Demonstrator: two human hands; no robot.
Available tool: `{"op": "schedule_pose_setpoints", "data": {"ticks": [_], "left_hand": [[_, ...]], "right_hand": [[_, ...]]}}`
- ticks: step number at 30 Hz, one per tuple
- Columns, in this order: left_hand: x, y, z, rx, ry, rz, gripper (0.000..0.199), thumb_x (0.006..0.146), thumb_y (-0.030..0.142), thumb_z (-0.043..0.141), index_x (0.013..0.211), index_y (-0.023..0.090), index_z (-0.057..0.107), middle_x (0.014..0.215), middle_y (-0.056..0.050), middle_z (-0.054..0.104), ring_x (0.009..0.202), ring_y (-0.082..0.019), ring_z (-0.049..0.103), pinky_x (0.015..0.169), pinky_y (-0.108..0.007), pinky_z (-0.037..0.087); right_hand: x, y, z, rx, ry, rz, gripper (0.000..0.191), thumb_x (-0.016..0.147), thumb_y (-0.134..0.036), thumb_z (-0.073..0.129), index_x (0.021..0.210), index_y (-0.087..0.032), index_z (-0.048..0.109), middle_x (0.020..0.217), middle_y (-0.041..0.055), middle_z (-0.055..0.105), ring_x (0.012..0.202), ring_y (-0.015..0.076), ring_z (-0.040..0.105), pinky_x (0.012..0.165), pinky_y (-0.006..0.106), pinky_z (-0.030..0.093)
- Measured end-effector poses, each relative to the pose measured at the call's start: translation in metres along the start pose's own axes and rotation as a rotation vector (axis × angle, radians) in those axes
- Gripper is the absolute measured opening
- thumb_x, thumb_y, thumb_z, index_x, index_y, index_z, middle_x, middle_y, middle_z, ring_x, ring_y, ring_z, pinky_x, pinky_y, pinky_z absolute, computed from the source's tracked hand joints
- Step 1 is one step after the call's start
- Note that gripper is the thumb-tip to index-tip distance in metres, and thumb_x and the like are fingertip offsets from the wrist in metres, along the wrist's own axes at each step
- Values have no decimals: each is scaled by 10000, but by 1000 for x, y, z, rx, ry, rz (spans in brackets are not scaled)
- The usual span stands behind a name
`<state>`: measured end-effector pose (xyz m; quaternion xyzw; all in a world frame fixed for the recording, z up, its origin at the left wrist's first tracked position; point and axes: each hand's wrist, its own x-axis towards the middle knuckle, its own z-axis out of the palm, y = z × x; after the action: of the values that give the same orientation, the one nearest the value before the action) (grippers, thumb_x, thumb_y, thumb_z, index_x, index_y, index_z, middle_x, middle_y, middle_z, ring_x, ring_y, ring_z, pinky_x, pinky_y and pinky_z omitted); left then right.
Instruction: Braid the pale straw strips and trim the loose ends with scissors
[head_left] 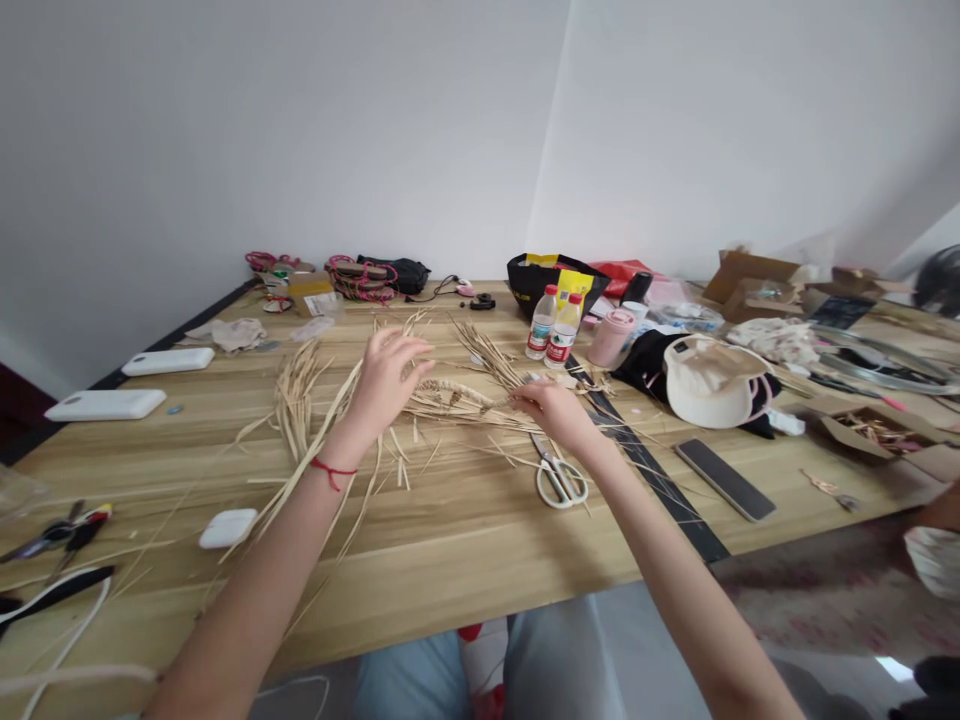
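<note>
A partly woven braid of pale straw point(454, 393) lies across the middle of the table, with loose strands fanning out around it. At its left end my left hand point(384, 382) is raised, fingers curved and apart, with nothing visible between them. Fingertips of my right hand point(553, 408) are pinched together on straw at the braid's right end. White-handled scissors point(559, 480) lie just below my right hand, their blades partly under the straw. Loose bundles of straw strands rest to the left point(298, 390) and behind the braid point(487, 350).
Two water bottles point(562, 330), a pink cup point(613, 337) and a cap point(709, 380) stand or lie beyond my right hand. A dark phone point(724, 480) lies at the right. White power banks point(169, 361) and an earbud case point(228, 528) are at the left.
</note>
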<state>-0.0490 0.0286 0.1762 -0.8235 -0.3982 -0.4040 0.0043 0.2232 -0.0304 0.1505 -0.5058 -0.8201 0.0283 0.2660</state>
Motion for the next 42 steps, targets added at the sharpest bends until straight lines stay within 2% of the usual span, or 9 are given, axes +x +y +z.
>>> {"op": "schedule_pose_setpoints", "data": {"ticks": [3, 7, 12, 16, 21, 25, 30, 33, 42], "left_hand": [[-2, -5, -8, 29, -171, 76, 263, 833, 383, 550, 1041, 256, 650, 1114, -44, 633, 1231, -259, 355, 1076, -493, 220], [-1, -11, -9, 78, -385, 93, 175, 846, 331, 531, 930, 266, 669, 939, -25, 667, 1049, -219, 524, 1098, -521, 84], [6, -14, -13, 199, -271, -107, 202, 845, 320, 507, 900, 219, 673, 882, -68, 678, 957, -246, 560, 1036, -505, 204], [10, -11, -20, 229, -191, -186, 221, 838, 340, 510, 915, 219, 678, 889, -80, 686, 921, -250, 564, 923, -419, 339], [13, -5, -21, 185, -113, -230, 219, 825, 330, 529, 930, 209, 678, 898, -79, 690, 875, -233, 581, 811, -343, 395], [16, 2, -14, 179, -43, -262, 241, 828, 346, 519, 928, 194, 678, 880, -81, 685, 859, -231, 581, 776, -328, 403], [19, 15, -1, 197, -79, -203, 226, 838, 330, 509, 929, 200, 670, 866, -82, 681, 874, -244, 577, 803, -358, 395], [17, 19, 6, 206, -86, -182, 209, 841, 313, 506, 917, 198, 663, 882, -91, 681, 907, -259, 568, 823, -385, 386], [-1, 18, 11, 31, -189, -207, 188, 815, 317, 541, 914, 210, 660, 905, -63, 691, 902, -233, 587, 818, -355, 413]], "right_hand": [[0, 10, 0, 97, -18, -20, 179, 856, -282, 547, 881, -175, 688, 807, 61, 697, 764, 191, 625, 702, 265, 433], [0, 14, 2, 163, 56, -29, 192, 849, -328, 555, 908, -193, 679, 856, 55, 686, 819, 198, 618, 763, 296, 444], [-7, 16, 12, 107, 557, 126, 456, 831, -383, 554, 1253, -229, 473, 1243, 106, 522, 1168, 257, 450, 981, 446, 335], [-25, 28, 37, 234, 782, 336, 476, 833, -346, 508, 1276, -210, 395, 1209, 125, 488, 1066, 235, 491, 879, 420, 422], [-56, 31, 82, 359, 718, 445, 478, 790, -286, 509, 1246, -207, 387, 1204, 124, 458, 1001, 220, 509, 824, 400, 458], [-80, 15, 121, 437, 606, 468, 462, 790, -249, 478, 1240, -204, 383, 1178, 124, 474, 983, 217, 514, 836, 404, 460], [-92, -9, 161, 537, 497, 448, 454, 789, -218, 468, 1236, -223, 386, 1143, 103, 488, 930, 205, 531, 828, 399, 472], [-91, -14, 168, 617, 488, 446, 439, 799, -220, 460, 1231, -240, 383, 1160, 102, 480, 884, 197, 542, 786, 383, 490], [-91, -13, 158, 665, 500, 510, 396, 792, -237, 462, 1184, -229, 408, 1145, 96, 489, 803, 168, 548, 747, 360, 491]]}}
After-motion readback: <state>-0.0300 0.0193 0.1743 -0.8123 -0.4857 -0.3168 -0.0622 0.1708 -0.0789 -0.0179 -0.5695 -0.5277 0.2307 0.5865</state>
